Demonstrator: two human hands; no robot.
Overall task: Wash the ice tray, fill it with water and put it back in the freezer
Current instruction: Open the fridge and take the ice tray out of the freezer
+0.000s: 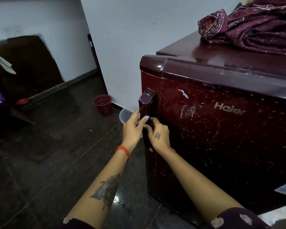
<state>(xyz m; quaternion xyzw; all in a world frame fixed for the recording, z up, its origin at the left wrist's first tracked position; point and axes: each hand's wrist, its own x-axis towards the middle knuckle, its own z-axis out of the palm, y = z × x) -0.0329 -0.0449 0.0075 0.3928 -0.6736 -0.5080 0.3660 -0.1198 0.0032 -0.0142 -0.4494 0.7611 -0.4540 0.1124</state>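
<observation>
Clearly, in the head view both hands met on the fridge's door handle point(147, 111) — an upright bar at the door's left edge. The left hand point(133, 129) wrapped it from outside, fingers point(135, 115) curled round; the right hand point(158, 135) gripped just beside. The ice tray was not visible — presumably inside the fridge point(221, 129).

Pale blue-grey walls point(122, 47) are seen from 10 to 1 o'clock, scuffed at left. Dark glossy floor point(48, 162) is laid with large tiles. A maroon bucket point(103, 104) is set on the floor at the wall base near 12 o'clock. A dark board point(31, 63) is leaned against the wall at 10. Light is dim and even.
</observation>
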